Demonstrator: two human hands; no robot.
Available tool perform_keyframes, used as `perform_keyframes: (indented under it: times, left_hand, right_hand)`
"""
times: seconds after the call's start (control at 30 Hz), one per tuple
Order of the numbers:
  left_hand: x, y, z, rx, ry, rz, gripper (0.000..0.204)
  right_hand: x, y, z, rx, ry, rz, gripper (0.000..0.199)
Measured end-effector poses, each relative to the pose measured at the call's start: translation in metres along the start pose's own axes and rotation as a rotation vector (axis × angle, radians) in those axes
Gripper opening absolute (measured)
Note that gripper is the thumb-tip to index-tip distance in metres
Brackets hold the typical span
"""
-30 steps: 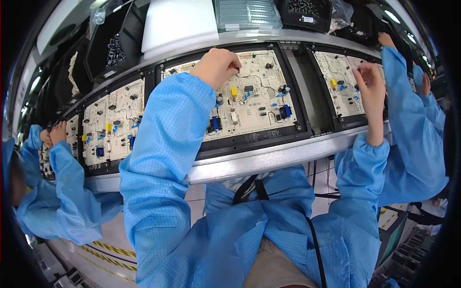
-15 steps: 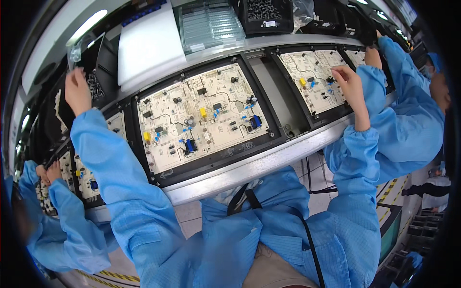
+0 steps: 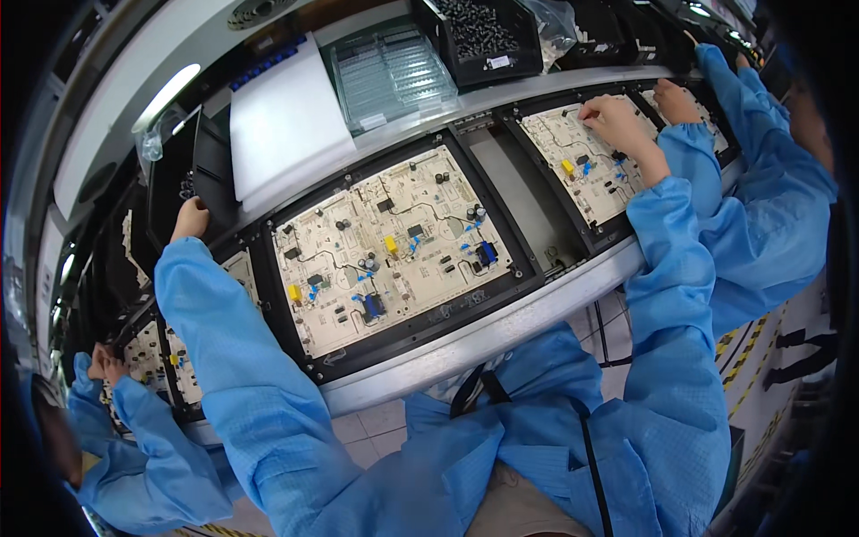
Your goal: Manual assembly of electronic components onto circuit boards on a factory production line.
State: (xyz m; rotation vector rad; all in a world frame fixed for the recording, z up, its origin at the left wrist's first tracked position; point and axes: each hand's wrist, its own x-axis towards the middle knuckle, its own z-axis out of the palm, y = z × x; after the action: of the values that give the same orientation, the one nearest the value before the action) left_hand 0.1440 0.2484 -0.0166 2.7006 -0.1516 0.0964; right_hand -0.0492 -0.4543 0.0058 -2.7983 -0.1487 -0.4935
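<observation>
My left hand (image 3: 190, 220) is at the near edge of a black bin (image 3: 215, 170) holding small dark parts. Its fingers are curled, with the tips partly hidden; what they hold, if anything, does not show. Over the upper part of the right-hand circuit board (image 3: 582, 192), my right hand (image 3: 622, 128) has its fingertips pinched together, and anything between them is too small to make out. A cream double circuit board (image 3: 429, 259), fitted with yellow, blue and black components, lies in a black frame (image 3: 528, 268) between my arms.
Behind the boards stand a white stack of sheets (image 3: 286, 125), clear plastic trays (image 3: 389, 76) and a black bin of small black parts (image 3: 490, 61). A metal rail (image 3: 483, 322) runs along the near edge. Co-workers' hands are at boards on the left (image 3: 106, 365) and right (image 3: 676, 101).
My left hand has lowered to the black bin's near edge, its fingers curling. My right hand has reached left and farther over the right-hand board. The whole view has shifted slightly.
</observation>
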Motion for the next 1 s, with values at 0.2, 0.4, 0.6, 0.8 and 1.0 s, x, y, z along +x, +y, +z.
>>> perform_keyframes:
  times: [0.2, 0.4, 0.6, 0.8, 1.0]
  left_hand:
    - [-0.009, 0.035, -0.001, -0.095, -0.029, -0.058, 0.028]
    - [0.014, -0.007, 0.003, 0.064, 0.007, -0.015, 0.029]
    - [0.007, 0.018, 0.0, 0.236, 0.004, -0.065, 0.03]
    - [-0.003, 0.028, -0.001, 0.297, 0.128, -0.097, 0.031]
    - [-0.018, 0.018, -0.003, 0.065, 0.255, -0.072, 0.023]
  right_hand:
    - [-0.01, 0.006, -0.006, 0.11, -0.027, 0.049, 0.014]
    - [-0.006, 0.016, 0.005, 0.16, 0.01, 0.016, 0.015]
    - [-0.01, 0.029, 0.008, 0.169, 0.026, 0.008, 0.015]
    - [-0.009, 0.038, 0.015, 0.221, 0.02, -0.003, 0.014]
    - [-0.01, 0.019, 0.003, 0.195, 0.015, -0.062, 0.012]
